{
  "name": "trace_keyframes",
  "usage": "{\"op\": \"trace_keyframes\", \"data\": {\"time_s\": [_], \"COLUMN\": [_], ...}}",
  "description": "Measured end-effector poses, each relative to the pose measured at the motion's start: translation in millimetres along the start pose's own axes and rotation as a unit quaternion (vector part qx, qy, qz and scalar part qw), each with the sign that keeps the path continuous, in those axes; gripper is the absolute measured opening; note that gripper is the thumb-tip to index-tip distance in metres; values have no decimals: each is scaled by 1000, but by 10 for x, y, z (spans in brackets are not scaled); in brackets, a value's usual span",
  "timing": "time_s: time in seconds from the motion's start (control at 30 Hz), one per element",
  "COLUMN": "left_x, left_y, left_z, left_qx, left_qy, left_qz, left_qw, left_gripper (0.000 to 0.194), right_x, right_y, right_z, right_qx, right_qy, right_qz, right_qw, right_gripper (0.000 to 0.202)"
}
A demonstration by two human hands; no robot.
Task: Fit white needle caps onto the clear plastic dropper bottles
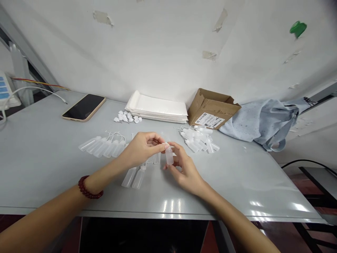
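A small translucent plastic bottle point(170, 156) is held upright above the middle of the table, between my two hands. My right hand point(185, 168) is closed around its body from the right. With thumb and fingers pinched, my left hand point(143, 149) grips the white top of the same bottle; whether that top is a separate cap is hidden by the fingers. Two similar bottles point(138, 177) lie on the table below my left hand, and a few more are partly covered behind it. A row of bottles point(105, 147) with thin tails at their tops lies to the left.
More bottles point(198, 138) are heaped at the right. Small white caps point(125, 116) lie near a stack of white envelopes point(160, 107). A cardboard box point(212, 109), a grey-blue cloth point(255, 121) and a phone point(84, 107) stand or lie along the back of the grey table point(52, 175).
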State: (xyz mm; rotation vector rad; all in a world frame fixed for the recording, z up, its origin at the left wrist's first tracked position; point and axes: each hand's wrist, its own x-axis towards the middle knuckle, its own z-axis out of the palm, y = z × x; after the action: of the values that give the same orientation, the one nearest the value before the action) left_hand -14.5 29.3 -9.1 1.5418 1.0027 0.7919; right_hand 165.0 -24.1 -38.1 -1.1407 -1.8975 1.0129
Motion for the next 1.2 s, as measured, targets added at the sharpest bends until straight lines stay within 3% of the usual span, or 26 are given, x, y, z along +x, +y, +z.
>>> {"op": "trace_keyframes", "data": {"time_s": [0.27,0.43,0.57,0.87,1.2], "left_x": [-51,-71,-78,-44,-31], "left_y": [-40,-9,7,9,36], "left_z": [90,97,87,25,1], "left_qx": [5,12,24,-10,0], "left_qy": [-26,-45,-58,-98,-88], "left_qz": [10,24,35,-5,-30], "left_qw": [1000,999,997,995,996], "left_gripper": [29,24,22,25,23], "right_x": [-5,-13,11,-3,15], "right_y": [-27,-47,-12,-41,-29], "right_z": [-17,-22,-26,-54,-35], "right_qx": [3,-9,-25,-51,-128], "right_qy": [39,80,122,103,101], "right_qz": [39,26,19,7,-12], "right_qw": [998,996,992,993,987], "right_gripper": [46,19,25,20,16]}}
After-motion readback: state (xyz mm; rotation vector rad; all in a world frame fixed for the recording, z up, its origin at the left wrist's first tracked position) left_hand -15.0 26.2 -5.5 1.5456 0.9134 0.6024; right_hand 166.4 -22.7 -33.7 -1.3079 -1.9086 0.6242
